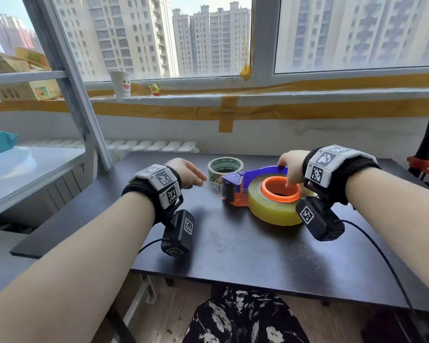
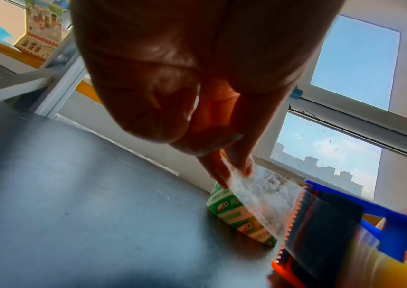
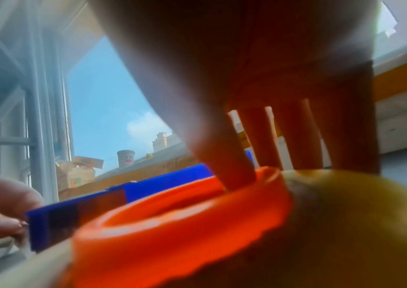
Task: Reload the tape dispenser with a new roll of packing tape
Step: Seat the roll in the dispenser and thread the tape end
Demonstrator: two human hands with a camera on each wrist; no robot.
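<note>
I see a blue and orange tape dispenser [image 1: 235, 186] carrying a yellowish translucent roll of tape [image 1: 273, 209] on an orange hub [image 1: 281, 189], all on my dark, near-black table [image 1: 233, 243], with a clear strip of tape [image 2: 259, 193] pulled out past orange teeth. Behind it I make out a white roll printed in green [image 1: 225, 167], and on the sill a white paper cup [image 1: 120, 84] with a red smiling face beside a small yellow and red figure [image 1: 154, 89]. My wrist bands [image 1: 318, 167] are grey with black-and-white square markers, and the fabric on my lap [image 1: 243, 315] is black with a white floral pattern
</note>
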